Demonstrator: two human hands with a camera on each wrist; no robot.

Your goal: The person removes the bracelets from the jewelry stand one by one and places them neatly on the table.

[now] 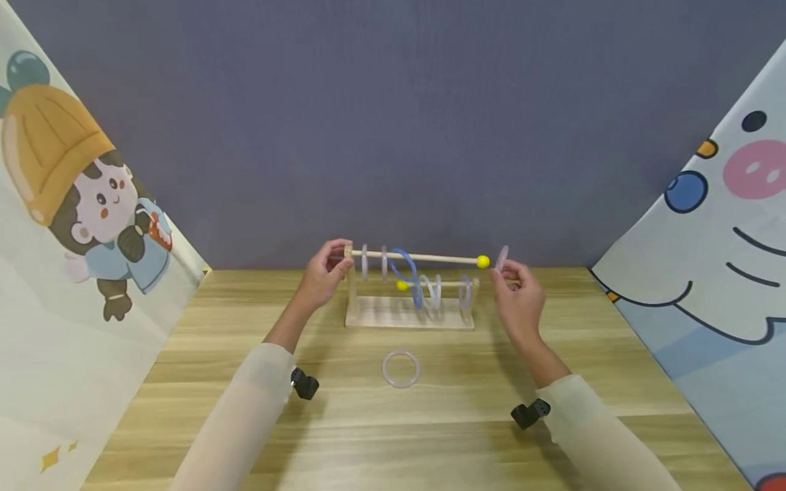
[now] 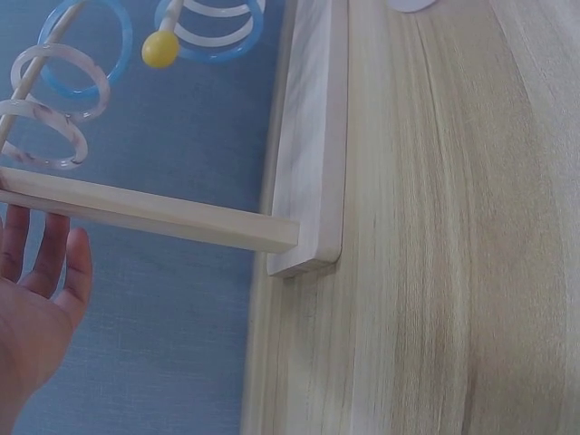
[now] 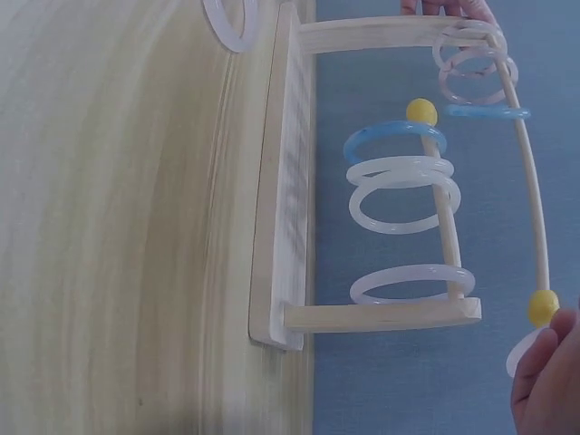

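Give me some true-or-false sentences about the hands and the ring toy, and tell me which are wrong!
1. The right hand holds a pale ring. True.
2. The left hand holds a blue ring. False: it holds the wooden post.
3. Another ring lies on the table. True.
4. Both yellow balls are on one rod. False: the upper rod has one yellow ball, the lower rod the other.

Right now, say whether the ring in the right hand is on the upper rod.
No, in the head view the right hand holds the ring beyond the yellow ball that ends the upper rod.
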